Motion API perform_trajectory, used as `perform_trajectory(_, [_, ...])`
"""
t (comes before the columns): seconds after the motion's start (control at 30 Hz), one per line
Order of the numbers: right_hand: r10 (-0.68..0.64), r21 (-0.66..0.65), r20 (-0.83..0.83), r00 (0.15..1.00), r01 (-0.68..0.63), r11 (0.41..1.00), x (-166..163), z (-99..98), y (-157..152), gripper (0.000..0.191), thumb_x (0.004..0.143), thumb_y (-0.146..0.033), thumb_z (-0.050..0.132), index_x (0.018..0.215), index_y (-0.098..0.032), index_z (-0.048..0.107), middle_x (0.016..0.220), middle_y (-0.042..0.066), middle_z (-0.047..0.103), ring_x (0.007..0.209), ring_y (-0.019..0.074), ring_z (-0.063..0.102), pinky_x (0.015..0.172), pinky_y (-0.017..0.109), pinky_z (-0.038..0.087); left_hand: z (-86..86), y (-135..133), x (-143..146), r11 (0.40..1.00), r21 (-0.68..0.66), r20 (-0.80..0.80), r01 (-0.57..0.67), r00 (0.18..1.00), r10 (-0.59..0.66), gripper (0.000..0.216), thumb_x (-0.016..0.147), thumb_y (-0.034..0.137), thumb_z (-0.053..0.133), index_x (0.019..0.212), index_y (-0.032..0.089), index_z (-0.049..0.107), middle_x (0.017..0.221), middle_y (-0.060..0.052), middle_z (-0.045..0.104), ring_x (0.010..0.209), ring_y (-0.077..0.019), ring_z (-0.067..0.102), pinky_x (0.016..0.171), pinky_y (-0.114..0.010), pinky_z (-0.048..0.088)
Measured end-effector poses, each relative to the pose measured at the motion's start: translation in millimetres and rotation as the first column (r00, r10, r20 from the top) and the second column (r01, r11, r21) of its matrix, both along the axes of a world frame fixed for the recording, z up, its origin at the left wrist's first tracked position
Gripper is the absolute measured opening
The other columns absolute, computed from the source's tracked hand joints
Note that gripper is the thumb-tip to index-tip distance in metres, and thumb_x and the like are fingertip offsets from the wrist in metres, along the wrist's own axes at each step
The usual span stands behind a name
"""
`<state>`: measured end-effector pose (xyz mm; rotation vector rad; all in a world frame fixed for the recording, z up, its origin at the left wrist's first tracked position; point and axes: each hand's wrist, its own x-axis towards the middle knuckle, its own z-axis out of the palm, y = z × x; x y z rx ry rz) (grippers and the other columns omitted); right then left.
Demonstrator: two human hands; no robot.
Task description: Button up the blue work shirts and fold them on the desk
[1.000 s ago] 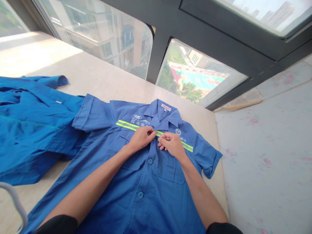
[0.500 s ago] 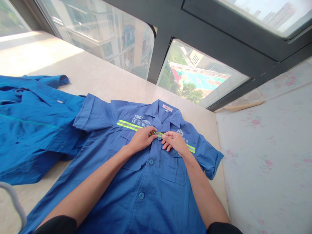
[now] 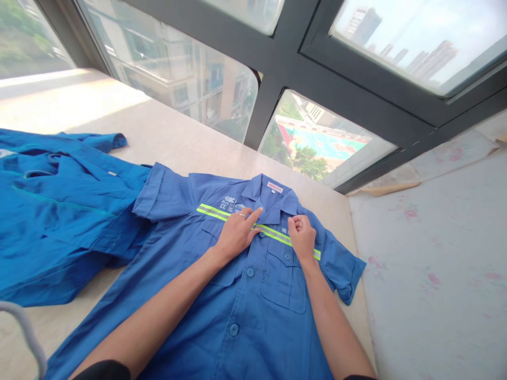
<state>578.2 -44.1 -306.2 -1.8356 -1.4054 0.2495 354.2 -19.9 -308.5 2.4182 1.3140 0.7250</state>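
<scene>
A blue short-sleeved work shirt [image 3: 245,306] lies front up on a beige stone sill [image 3: 178,137], buttoned, with a yellow-green reflective stripe [image 3: 273,235] across the chest. My left hand [image 3: 236,235] lies flat on the left chest by the collar [image 3: 269,198], fingers stretched out, a ring on one finger. My right hand [image 3: 301,236] rests on the right chest over the stripe, fingers curled in, pressing the cloth above the pocket.
A second blue garment [image 3: 59,211] lies rumpled on the sill at the left, overlapping the shirt's sleeve. A pale hanger's curve [image 3: 24,332] shows at the bottom left. Dark-framed windows [image 3: 277,68] run along the back. A flowered cloth surface [image 3: 435,264] lies on the right.
Both hands have left the top button at the placket. The left hand has flattened out on the chest and the right has moved outward to the right chest. The view has tilted up slightly.
</scene>
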Motion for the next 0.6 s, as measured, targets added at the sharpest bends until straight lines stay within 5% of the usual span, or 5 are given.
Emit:
perform_trajectory(0.17, [-0.088,0.163,0.025,0.996,0.082,0.983,1.8,-0.9,0.2,0.025,0.092,-0.045,0.048,0.086,-0.021,0.053,0.071,0.001,0.059,0.059,0.0159,0.056,0.060,0.029,0.047,-1.6,0.6,2.0,0.986,0.166,-0.095,0.031,0.995,-0.016,0.047,0.097,0.024,0.045,0.144,0.026,0.046,0.152,-0.017,0.040,0.135,-0.0316,0.044,0.101,-0.048,0.042])
perform_trajectory(0.27, [-0.087,0.236,0.166,0.982,0.046,0.971,1.1,2.6,-0.5,0.026,0.094,-0.039,0.042,0.094,-0.020,0.059,0.094,0.012,0.064,0.088,0.0236,0.061,0.080,0.038,0.051,-1.5,0.9,4.3,0.988,0.133,-0.153,0.083,0.986,-0.062,0.043,0.100,0.027,0.037,0.140,0.023,0.053,0.152,-0.014,0.043,0.142,-0.0301,0.036,0.110,-0.049,0.035])
perform_trajectory(0.4, [0.106,0.109,0.362,0.926,-0.155,0.982,-0.7,2.0,1.9,0.034,0.096,-0.034,0.039,0.112,-0.020,0.065,0.126,0.016,0.061,0.123,0.0281,0.052,0.106,0.047,0.039,-1.2,2.3,7.2,0.994,0.086,-0.157,0.067,0.986,-0.053,0.047,0.100,0.037,0.036,0.140,0.020,0.054,0.149,-0.014,0.047,0.141,-0.0303,0.038,0.116,-0.052,0.027])
perform_trajectory(0.6, [0.249,-0.105,0.436,0.865,-0.226,0.968,8.0,-10.6,11.9,0.041,0.097,-0.033,0.039,0.122,-0.016,0.066,0.134,0.014,0.061,0.127,0.0252,0.052,0.111,0.042,0.037,-2.4,1.3,7.7,0.993,0.110,-0.183,0.042,0.983,-0.021,0.052,0.100,0.043,0.032,0.141,0.018,0.052,0.151,-0.014,0.045,0.142,-0.0285,0.038,0.118,-0.050,0.026])
